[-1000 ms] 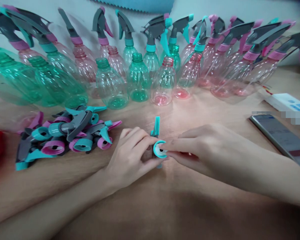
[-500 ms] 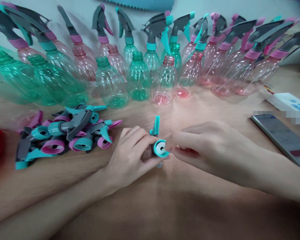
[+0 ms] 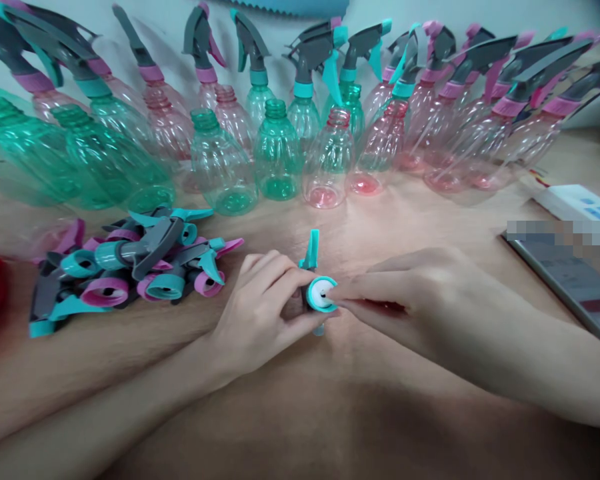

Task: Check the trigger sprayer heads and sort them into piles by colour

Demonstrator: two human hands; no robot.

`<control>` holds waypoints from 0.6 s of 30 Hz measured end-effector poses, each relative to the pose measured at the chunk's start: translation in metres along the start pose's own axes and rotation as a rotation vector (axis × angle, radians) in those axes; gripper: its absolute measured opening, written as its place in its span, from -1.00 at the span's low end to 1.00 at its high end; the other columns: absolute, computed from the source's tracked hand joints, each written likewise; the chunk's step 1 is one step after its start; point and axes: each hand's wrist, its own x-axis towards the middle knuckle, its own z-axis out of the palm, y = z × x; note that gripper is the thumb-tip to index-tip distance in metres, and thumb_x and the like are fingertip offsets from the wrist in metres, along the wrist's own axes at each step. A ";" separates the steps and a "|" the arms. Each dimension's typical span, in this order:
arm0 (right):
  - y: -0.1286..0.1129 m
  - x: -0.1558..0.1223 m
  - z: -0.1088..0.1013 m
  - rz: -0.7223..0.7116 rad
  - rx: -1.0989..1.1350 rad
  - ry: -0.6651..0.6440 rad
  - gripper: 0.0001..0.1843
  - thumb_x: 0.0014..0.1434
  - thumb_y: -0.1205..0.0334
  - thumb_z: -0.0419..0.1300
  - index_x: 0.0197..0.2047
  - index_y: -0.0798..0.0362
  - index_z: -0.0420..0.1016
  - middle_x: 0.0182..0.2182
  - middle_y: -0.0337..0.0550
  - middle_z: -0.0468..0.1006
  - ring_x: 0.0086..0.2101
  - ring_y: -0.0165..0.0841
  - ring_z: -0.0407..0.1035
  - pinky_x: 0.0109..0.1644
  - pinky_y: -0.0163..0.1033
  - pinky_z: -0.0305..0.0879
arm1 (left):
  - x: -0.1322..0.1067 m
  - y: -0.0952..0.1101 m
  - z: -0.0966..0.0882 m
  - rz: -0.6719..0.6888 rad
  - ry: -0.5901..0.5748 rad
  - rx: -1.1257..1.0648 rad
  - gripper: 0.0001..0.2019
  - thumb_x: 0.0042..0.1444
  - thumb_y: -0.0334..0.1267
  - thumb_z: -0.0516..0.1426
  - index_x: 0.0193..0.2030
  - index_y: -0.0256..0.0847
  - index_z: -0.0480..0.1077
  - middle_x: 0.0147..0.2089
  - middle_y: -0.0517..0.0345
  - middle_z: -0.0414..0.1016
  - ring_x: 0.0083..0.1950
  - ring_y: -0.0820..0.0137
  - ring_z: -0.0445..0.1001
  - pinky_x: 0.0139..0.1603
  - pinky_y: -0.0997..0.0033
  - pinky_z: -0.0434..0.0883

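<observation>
My left hand grips a grey spray head with a teal trigger and teal screw cap, cap opening turned toward me. My right hand pinches its fingertips against the right edge of that cap, fingers pressed together; what they hold, if anything, is too small to make out. Both hands rest low over the wooden table, in the middle of the view.
A heap of loose spray heads in grey, teal and pink lies to the left. Open green and pink plastic bottles stand behind the hands, with capped spray bottles along the back. A phone and a white box sit at right.
My right fingertips drew back from the cap half a second ago and have now closed in on its rim again. The left hand has held the spray head still.
</observation>
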 end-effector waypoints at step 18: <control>0.011 0.009 0.002 -0.024 0.082 0.073 -0.86 0.20 0.25 0.15 -0.35 0.04 0.52 -0.58 -0.35 0.43 -0.60 -0.56 0.18 -0.51 -0.42 0.06 | -0.004 -0.001 0.001 0.019 -0.024 -0.017 -0.79 0.11 -0.17 0.22 -0.19 -0.23 0.37 -0.38 0.21 0.34 -0.34 0.40 0.28 -0.26 0.33 0.17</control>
